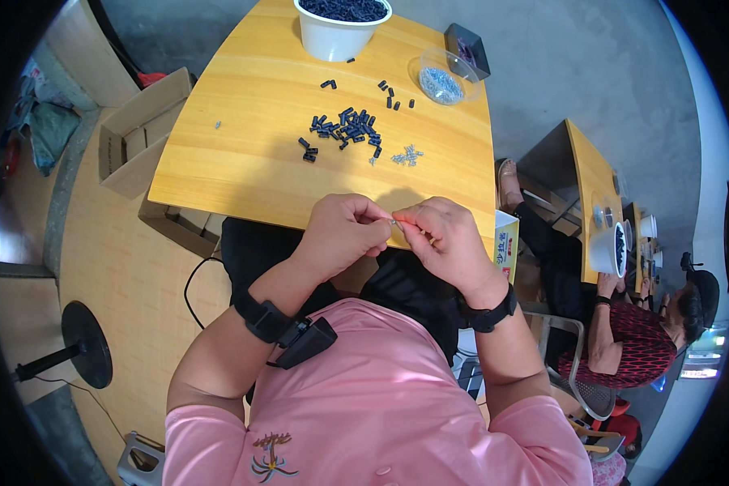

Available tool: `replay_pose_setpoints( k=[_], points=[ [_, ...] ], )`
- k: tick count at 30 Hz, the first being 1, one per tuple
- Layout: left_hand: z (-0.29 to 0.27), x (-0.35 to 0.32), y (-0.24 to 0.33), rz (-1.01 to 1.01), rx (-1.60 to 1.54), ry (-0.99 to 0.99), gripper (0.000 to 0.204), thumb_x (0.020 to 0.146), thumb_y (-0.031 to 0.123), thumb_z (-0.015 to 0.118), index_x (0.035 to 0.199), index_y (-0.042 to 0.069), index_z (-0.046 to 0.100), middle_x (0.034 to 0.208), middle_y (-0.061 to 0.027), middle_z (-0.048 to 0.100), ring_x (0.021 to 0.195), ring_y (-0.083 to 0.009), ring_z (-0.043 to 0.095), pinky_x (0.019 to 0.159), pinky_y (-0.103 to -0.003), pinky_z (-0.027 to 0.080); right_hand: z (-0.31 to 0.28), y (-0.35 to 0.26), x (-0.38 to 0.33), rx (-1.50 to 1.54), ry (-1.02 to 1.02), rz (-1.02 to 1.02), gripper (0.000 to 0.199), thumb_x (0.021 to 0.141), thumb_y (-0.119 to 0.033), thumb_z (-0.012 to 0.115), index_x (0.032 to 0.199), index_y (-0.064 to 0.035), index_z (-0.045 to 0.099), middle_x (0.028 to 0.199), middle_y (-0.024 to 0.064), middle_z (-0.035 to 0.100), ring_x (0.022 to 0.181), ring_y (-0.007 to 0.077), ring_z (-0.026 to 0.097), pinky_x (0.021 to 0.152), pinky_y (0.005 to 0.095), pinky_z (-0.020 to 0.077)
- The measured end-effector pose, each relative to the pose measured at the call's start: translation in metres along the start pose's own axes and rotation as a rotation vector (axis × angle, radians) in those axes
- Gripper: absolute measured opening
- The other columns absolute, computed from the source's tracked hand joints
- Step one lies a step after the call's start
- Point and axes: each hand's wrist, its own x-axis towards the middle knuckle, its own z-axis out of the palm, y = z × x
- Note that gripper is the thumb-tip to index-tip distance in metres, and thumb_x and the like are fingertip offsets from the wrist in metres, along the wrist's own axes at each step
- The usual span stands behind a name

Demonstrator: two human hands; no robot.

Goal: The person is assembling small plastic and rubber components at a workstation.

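Observation:
My left hand (344,231) and my right hand (449,243) meet at the near edge of the wooden table (243,162). Both are closed in a pinch, fingertips almost touching, on a tiny silvery metal piece (394,222); its exact kind is too small to make out. Farther out lies a loose heap of small black cylindrical pieces (350,128), with several more scattered around it. To its right is a small cluster of silvery metal pieces (408,155). One more metal bit (218,125) rests alone at the left.
A white bucket (332,40) full of black pieces stands at the far edge. Right of it are a clear tub (441,86) of small metal parts and a dark box (467,50). Cardboard boxes (142,134) sit on the floor at left. A seated person (624,340) works at another table.

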Motion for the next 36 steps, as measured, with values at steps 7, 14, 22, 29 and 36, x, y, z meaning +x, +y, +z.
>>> replay_pose_setpoints(
  k=[7,14,22,29,36],
  points=[
    [-0.003,-0.001,0.002,-0.050,0.034,-0.053,0.013,0.080,0.010,0.066,0.086,-0.001,0.064,0.072,-0.0044,0.063,0.060,-0.0080,0.059,0.055,-0.020,0.050,-0.006,0.005,0.003,0.007,-0.160,-0.019,0.007,0.075,-0.007,0.063,0.081,-0.0025,0.063,0.070,0.0135,0.059,0.068,0.0312,0.058,0.062,0.0386,0.0479],
    [-0.004,-0.001,-0.003,-0.020,0.112,-0.067,0.011,0.079,0.008,0.065,0.086,-0.001,0.063,0.072,-0.0046,0.064,0.059,-0.0083,0.059,0.055,-0.020,0.050,-0.008,-0.004,0.006,-0.081,-0.223,-0.013,0.006,0.075,-0.008,0.061,0.078,-0.0033,0.062,0.070,0.0128,0.059,0.070,0.0307,0.058,0.063,0.0389,0.0476],
    [-0.004,-0.004,0.003,-0.123,0.067,-0.075,0.012,0.080,0.010,0.065,0.086,0.000,0.063,0.073,-0.0047,0.064,0.060,-0.0089,0.061,0.055,-0.020,0.050,-0.010,-0.003,0.002,-0.022,-0.261,0.005,0.006,0.074,-0.009,0.061,0.078,-0.0038,0.063,0.071,0.0124,0.059,0.071,0.0308,0.058,0.064,0.0390,0.0480],
    [0.000,-0.003,-0.002,-0.081,0.122,-0.071,0.011,0.079,0.009,0.064,0.084,0.000,0.063,0.071,-0.0047,0.063,0.059,-0.0085,0.060,0.054,-0.020,0.049,-0.009,-0.007,0.002,-0.101,-0.266,-0.016,0.007,0.074,-0.010,0.061,0.074,-0.0037,0.061,0.067,0.0139,0.059,0.068,0.0324,0.058,0.063,0.0403,0.0479],
    [0.003,-0.007,-0.001,-0.026,0.195,-0.037,0.010,0.077,0.008,0.064,0.081,-0.001,0.063,0.067,-0.0043,0.062,0.056,-0.0083,0.059,0.051,-0.021,0.048,-0.005,-0.008,-0.004,-0.084,-0.222,0.022,0.008,0.073,-0.010,0.061,0.071,-0.0032,0.060,0.065,0.0149,0.058,0.065,0.0332,0.058,0.060,0.0411,0.0471]
  ],
)
